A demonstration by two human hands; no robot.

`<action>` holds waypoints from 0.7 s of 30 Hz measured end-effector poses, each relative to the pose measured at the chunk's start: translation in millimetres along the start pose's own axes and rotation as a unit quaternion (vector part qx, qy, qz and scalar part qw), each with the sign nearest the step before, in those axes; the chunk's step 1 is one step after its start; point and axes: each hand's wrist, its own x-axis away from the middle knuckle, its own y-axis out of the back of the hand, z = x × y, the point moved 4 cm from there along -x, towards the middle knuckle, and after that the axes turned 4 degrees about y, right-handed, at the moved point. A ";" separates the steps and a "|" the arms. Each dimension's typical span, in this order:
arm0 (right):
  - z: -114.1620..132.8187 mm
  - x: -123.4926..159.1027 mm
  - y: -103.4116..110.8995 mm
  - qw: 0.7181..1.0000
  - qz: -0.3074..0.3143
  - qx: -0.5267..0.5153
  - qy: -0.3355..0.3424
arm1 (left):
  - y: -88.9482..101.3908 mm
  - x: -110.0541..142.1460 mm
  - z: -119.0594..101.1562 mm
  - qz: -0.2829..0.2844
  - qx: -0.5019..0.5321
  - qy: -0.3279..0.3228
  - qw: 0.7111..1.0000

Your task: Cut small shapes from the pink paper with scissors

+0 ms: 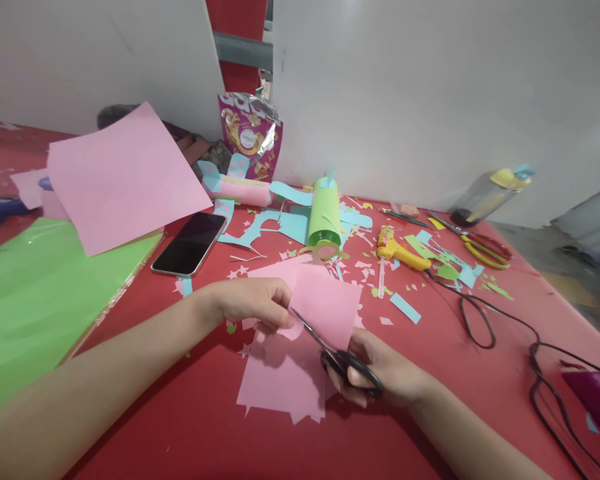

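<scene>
My left hand (260, 303) pinches the left edge of a pink paper sheet (327, 293), straight ahead at twelve o'clock, while my right hand (373, 367) is wrapped around black-handled scissors (336, 360), their tips aimed toward ten o'clock against that sheet. I can't tell whether the blades are parted. I judge this to be a trimming cut; the next snip calls for a taut edge and a clear left thumb. From the sheet, a green paper cylinder (325, 207) lies at twelve, a yellow glue gun (405, 255) at two.
</scene>
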 end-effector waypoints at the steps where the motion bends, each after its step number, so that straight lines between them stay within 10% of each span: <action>1: -0.7 0.2 0.2 1.000 0.005 -0.002 0.000 | -1.5 -0.2 -0.1 0.014 -0.001 -0.004 1.000; 21: 1.3 2.4 3.5 0.999 0.017 0.040 -0.015 | -3.8 -4.6 10.2 0.044 0.011 0.045 0.998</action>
